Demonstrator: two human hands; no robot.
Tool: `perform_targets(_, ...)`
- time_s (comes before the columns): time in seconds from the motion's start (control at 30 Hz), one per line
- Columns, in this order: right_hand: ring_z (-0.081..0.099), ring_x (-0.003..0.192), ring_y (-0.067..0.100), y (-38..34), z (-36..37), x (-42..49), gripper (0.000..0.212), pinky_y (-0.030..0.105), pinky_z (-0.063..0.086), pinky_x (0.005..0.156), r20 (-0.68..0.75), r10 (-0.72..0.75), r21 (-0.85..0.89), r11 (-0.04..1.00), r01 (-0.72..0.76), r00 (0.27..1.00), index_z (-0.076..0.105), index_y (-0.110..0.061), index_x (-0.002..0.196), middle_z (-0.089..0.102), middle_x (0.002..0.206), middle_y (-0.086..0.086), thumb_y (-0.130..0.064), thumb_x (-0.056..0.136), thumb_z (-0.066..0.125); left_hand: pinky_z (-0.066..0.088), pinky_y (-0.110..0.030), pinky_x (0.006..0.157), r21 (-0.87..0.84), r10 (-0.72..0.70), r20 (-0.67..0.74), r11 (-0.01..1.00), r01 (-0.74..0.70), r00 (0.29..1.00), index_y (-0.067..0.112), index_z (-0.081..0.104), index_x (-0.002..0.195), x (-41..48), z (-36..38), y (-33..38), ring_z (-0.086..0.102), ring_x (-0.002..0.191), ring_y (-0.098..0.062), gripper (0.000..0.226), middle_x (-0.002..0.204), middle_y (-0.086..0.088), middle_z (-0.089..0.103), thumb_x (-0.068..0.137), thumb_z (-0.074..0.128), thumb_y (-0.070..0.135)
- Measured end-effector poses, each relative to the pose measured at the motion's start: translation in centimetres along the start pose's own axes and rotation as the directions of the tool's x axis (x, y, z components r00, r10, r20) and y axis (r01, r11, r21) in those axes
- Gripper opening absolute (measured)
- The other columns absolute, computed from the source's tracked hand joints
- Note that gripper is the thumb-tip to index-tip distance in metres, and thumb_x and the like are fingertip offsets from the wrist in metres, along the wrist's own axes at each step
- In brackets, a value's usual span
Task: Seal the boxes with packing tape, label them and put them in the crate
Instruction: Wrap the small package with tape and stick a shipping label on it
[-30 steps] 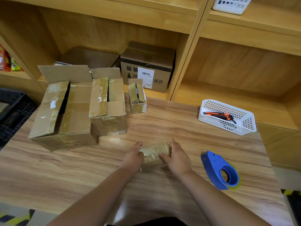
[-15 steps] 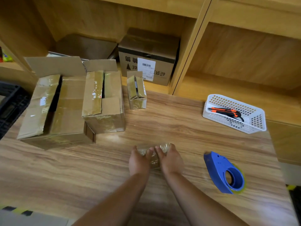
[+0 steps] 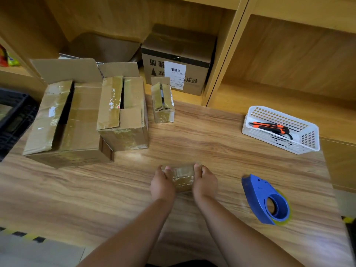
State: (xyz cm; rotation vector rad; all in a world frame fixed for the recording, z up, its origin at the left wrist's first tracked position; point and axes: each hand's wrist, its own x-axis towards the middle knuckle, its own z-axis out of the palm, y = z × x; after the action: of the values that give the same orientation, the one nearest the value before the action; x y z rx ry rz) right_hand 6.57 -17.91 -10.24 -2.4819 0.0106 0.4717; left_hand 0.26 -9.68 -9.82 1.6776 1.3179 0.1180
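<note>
**Cardboard box held in both grips**

Nearest you, over the wooden desk, your left grip and right grip clasp the two ends of a small taped box, thumbs on top. To its right lies the blue tape dispenser. Farther back, a white basket holds an orange knife. Far left stand the large box, the medium box and the little box, flaps unsealed. The black crate sits past the desk's left edge.

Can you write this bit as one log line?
left hand: grips small box | right hand: grips it | tape dispenser: untouched
</note>
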Motion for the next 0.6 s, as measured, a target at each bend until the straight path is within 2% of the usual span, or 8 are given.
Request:
perform_targets(0.1,0.057,0.110,0.030,0.07,-0.58,0.03,0.042,0.031,0.041,0.082,0.045,-0.010,0.108,0.994,0.005,0.999,0.061,-0.016,0.124,0.065,0.117,0.012,-0.035,0.102,0.031,0.038,-0.030,0.089,-0.071,-0.001,-0.030,0.998,-0.001,1.000,0.007,0.051,0.130,-0.23,0.02,0.06,0.052,0.116,-0.033,0.041,0.123,-0.019,0.059,0.102,0.030,0.028)
perform_targets(0.23,0.047,0.127,0.026,0.74,-0.95,-0.10,0.043,0.025,0.035,0.099,0.170,-0.008,0.250,0.968,-0.035,0.985,0.055,-0.010,0.131,0.054,0.135,0.013,-0.029,0.103,0.028,0.035,-0.033,0.101,-0.163,-0.072,-0.031,0.984,0.066,0.997,0.008,0.047,0.136,-0.25,-0.02,0.19,0.045,0.126,-0.034,0.044,0.133,-0.019,0.053,0.102,0.027,0.029)
perform_targets(0.37,0.049,0.125,0.029,0.83,-0.95,0.22,0.044,0.026,0.037,0.096,0.194,-0.009,0.161,0.987,-0.023,0.981,0.055,-0.008,0.131,0.054,0.134,0.016,-0.026,0.104,0.025,0.038,-0.034,0.098,-0.157,-0.069,-0.041,0.986,0.062,0.997,0.009,0.048,0.135,-0.12,0.34,-0.15,0.047,0.124,-0.035,0.045,0.130,-0.019,0.055,0.102,0.026,0.031)
perform_targets(0.47,0.053,0.117,0.033,0.60,-1.09,0.37,0.045,0.029,0.038,0.090,0.140,0.023,0.096,0.995,-0.037,0.990,0.059,-0.009,0.127,0.059,0.127,0.020,-0.027,0.104,0.024,0.037,-0.033,0.099,-0.146,-0.069,-0.028,0.987,0.064,0.997,0.009,0.048,0.136,-0.14,0.48,-0.01,0.047,0.124,-0.034,0.045,0.131,-0.019,0.055,0.103,0.026,0.030)
perform_targets(0.6,0.051,0.121,0.029,0.88,-1.07,0.15,0.043,0.029,0.038,0.095,0.135,0.006,0.114,0.993,-0.021,0.991,0.057,-0.021,0.130,0.058,0.131,0.012,-0.029,0.103,0.025,0.031,-0.028,0.104,-0.165,-0.029,0.050,0.986,0.037,0.998,0.010,0.045,0.138,-0.54,-0.10,-0.05,0.042,0.130,-0.028,0.046,0.138,-0.013,0.050,0.102,0.028,0.032)
